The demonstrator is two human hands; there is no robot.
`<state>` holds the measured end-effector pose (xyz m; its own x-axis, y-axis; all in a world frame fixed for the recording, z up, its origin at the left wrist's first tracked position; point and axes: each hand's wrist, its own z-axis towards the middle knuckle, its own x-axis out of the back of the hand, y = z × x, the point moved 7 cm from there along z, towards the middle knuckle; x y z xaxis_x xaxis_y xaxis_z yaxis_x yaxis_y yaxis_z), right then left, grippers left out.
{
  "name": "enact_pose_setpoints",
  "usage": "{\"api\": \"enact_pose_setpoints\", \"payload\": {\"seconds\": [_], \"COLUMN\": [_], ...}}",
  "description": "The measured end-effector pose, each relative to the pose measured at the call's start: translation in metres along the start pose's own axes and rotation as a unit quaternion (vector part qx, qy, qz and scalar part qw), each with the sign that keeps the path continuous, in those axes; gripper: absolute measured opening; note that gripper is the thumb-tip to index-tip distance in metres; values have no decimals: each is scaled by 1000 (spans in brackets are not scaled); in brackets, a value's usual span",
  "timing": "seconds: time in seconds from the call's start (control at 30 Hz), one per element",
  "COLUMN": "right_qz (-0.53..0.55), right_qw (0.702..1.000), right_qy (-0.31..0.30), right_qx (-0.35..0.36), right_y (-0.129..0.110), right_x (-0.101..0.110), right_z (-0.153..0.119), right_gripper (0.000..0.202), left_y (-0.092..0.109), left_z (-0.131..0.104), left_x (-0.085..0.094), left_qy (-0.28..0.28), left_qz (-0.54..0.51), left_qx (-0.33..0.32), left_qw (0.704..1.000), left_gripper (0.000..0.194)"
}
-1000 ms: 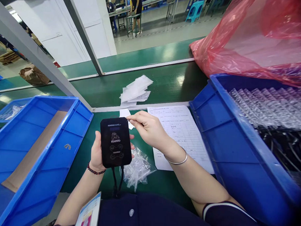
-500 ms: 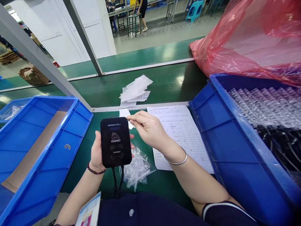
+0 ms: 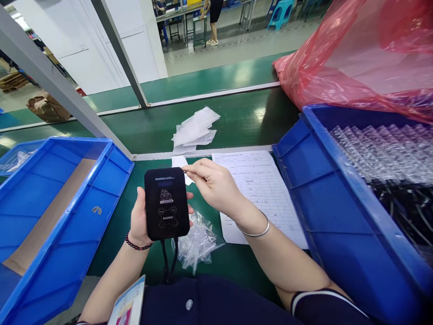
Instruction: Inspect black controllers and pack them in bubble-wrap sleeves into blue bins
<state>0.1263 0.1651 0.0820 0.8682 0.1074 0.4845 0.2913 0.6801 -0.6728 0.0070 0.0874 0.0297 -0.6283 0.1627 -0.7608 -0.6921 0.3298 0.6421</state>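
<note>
A black RHINO device (image 3: 166,203) with two dark cables hanging from its lower edge is held upright in my left hand (image 3: 140,219), whose fingers wrap behind it. My right hand (image 3: 215,184) is pinched at the device's upper right corner; whatever lies between thumb and finger is too small to make out. Below and right of the device lies a pile of clear plastic bags (image 3: 199,242). A small white paper (image 3: 180,163) sits just behind it. Under my right forearm is a printed sheet with handwriting (image 3: 261,192).
On the left stands a blue bin (image 3: 105,196) with cardboard inside. The right blue bin (image 3: 342,224) holds wrapped items and black cables, beside a red plastic bag (image 3: 312,76). Flat translucent bags (image 3: 196,128) lie on the green surface behind. A person (image 3: 215,15) stands far back.
The person in the background has shifted to the right and stands by the stool. My hands and the device have hardly moved.
</note>
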Motion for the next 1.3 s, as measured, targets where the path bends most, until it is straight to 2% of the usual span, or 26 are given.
{"api": "enact_pose_setpoints", "payload": {"seconds": [0.47, 0.7, 1.3], "right_qz": [-20, 36, 1], "right_qw": [1000, 999, 1000], "right_qy": [10, -10, -10], "right_qx": [1, -8, -12], "right_y": [-4, 0, -1], "right_x": [1, 1, 1], "right_z": [-2, 0, -1], "right_gripper": [23, 23, 24], "left_y": [0, 1, 1], "left_z": [-1, -1, 0], "left_x": [0, -2, -1], "left_qy": [13, 9, 10], "left_qz": [21, 20, 10], "left_qx": [-11, -8, -7], "left_qw": [1000, 1000, 1000], "left_gripper": [76, 77, 78]}}
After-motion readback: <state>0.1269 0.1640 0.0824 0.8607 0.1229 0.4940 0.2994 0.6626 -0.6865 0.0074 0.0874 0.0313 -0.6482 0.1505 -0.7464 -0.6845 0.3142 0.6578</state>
